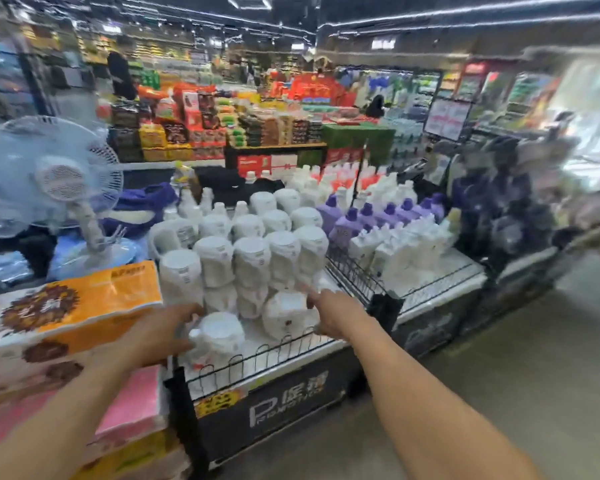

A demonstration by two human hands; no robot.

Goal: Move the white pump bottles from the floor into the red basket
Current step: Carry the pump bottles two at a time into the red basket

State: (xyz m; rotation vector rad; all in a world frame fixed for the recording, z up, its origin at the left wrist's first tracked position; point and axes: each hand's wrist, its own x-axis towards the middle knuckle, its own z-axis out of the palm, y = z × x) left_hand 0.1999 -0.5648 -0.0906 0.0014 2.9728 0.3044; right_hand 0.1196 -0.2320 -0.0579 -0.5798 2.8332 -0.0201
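Left hand [160, 336] is resting against the near white jug [222, 336] on the display stand [291, 400]; blur is hiding any grip. Right hand [333, 313] is touching the right-hand white jug [284, 317], fingers straight.

The black thin-wire metal rail [257, 358] looked matt. Behind that rail, white plastic jugs [250, 258] had a smooth, dull sheen. Left of it, the orange film-wrapped paper pack [84, 299] shone glossy; right, purple plastic bottles [364, 220] looked smooth.

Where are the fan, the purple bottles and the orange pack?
fan [61, 181]: head view, on the round hub at the middle of its grille.
purple bottles [345, 230]: head view, on the body of a front bottle.
orange pack [94, 296]: head view, on its orange top face.
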